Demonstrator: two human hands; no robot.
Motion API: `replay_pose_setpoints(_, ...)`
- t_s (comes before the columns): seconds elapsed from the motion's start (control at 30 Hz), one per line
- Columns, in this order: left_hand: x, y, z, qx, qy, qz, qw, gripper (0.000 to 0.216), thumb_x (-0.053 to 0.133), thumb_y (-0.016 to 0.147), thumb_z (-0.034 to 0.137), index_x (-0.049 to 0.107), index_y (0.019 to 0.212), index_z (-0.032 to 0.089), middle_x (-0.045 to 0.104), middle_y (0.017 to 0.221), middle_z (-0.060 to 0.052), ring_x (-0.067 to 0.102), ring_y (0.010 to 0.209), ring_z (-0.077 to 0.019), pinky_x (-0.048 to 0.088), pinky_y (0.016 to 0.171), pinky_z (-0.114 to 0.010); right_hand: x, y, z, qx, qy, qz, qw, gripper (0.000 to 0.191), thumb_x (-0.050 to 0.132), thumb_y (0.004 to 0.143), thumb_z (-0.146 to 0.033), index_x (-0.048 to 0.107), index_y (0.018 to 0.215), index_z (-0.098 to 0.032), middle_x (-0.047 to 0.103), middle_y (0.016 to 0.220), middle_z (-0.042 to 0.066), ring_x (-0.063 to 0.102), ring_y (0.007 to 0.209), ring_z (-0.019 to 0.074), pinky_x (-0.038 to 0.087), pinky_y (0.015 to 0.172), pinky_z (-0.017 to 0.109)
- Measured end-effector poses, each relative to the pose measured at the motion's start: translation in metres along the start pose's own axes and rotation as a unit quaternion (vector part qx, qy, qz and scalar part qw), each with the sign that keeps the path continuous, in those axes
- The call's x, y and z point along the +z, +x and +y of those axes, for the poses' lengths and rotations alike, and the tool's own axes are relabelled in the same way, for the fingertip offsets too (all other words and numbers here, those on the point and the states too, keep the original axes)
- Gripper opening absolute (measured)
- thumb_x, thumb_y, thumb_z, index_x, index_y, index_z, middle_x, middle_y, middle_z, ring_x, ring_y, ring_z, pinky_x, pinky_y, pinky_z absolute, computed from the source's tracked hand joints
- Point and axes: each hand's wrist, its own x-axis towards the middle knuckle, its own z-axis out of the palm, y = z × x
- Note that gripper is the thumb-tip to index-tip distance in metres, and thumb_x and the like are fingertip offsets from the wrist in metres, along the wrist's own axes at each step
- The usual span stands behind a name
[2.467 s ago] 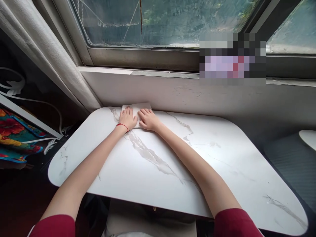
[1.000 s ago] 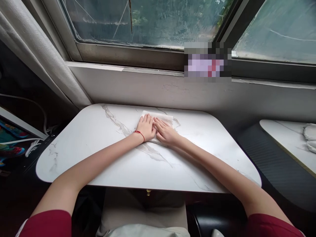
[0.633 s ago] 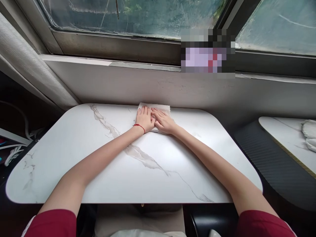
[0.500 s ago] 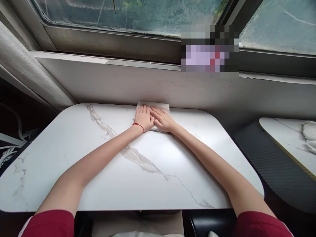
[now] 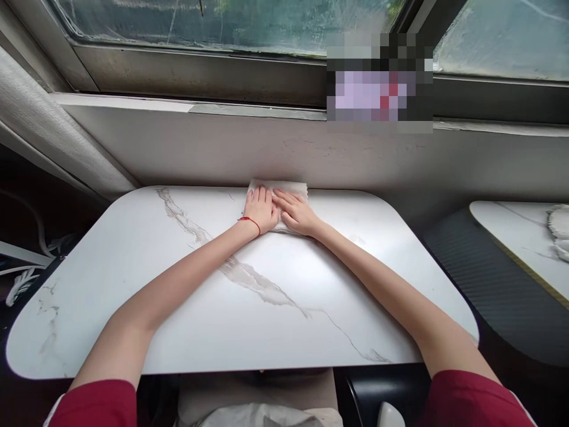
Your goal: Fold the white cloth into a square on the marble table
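Two bare hands lie flat on a white cloth (image 5: pixel 296 188) at the back edge of a white, grey-veined counter (image 5: pixel 213 338), just against the wall (image 5: pixel 231 142) below a window (image 5: pixel 222 26). The left hand (image 5: pixel 261 210), a red cord (image 5: pixel 252 222) at its wrist, rests palm down with fingers extended; the right hand (image 5: pixel 299 213) lies beside it, its fingers angled toward the left. Neither is clenched; both press from above, covering the cloth's middle and leaving mainly its far strip and a scalloped right edge visible. Whether the right fingertips touch the left thumb is hard to tell. Dark red sleeves (image 5: pixel 102 403) are cut off by the bottom of the frame. A pixelated patch (image 5: pixel 377 95) masks whatever sits at the sill. At right, a second counter (image 5: pixel 520 222) runs out of view, as does a whitish bundle (image 5: pixel 560 228) on it, too little shown to identify. Pale cables (image 5: pixel 21 286) fade into shadow at left, and a black, glossy object (image 5: pixel 386 388) beneath the near edge is only partly seen.
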Motion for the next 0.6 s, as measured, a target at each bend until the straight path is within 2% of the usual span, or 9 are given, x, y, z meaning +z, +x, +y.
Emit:
replay_pose_setpoints(0.2,-0.001,-0.013,0.006,0.021,-0.009,-0.002,1.000,0.059,0.034,0.093,0.027,0.040,0.146,0.001,0.041,0.155,-0.023,0.033,0.147,-0.0313,0.022,0.121,-0.049,-0.007,-0.017,-0.024,0.046,-0.018,-0.013,0.999,0.060,0.030,0.093,-0.023,0.042,0.150,-0.009,0.036,0.159,0.014,0.032,0.149,0.0252,0.028,0.122,0.048)
replay_pose_setpoints(0.37,-0.010,-0.037,0.021,0.048,0.001,-0.029,0.998,0.062,0.033,0.095,0.028,0.036,0.148,-0.003,0.034,0.158,-0.025,0.029,0.149,-0.0323,0.022,0.122,-0.047,-0.013,-0.045,-0.050,0.079,-0.027,-0.003,0.997,0.058,0.028,0.095,-0.022,0.043,0.151,-0.012,0.036,0.160,0.013,0.032,0.149,0.0253,0.029,0.121,0.050)
replay_pose_setpoints(0.5,-0.020,-0.060,0.044,0.069,0.028,-0.054,0.996,0.062,0.035,0.094,0.028,0.037,0.149,-0.001,0.035,0.157,-0.025,0.031,0.148,-0.0346,0.024,0.120,-0.050,-0.020,-0.078,-0.073,0.094,-0.026,0.014,0.995,0.058,0.027,0.097,-0.023,0.040,0.152,-0.015,0.037,0.159,0.013,0.033,0.149,0.0268,0.031,0.120,0.053)
replay_pose_setpoints(0.6,-0.026,-0.085,0.070,0.081,0.044,-0.064,0.994,0.062,0.041,0.092,0.028,0.041,0.149,0.002,0.041,0.155,-0.023,0.035,0.145,-0.0383,0.029,0.117,-0.053,-0.031,-0.112,-0.093,0.090,-0.021,0.030,0.995,0.058,0.026,0.098,-0.024,0.035,0.155,-0.017,0.038,0.159,0.012,0.034,0.149,0.0260,0.033,0.120,0.053)
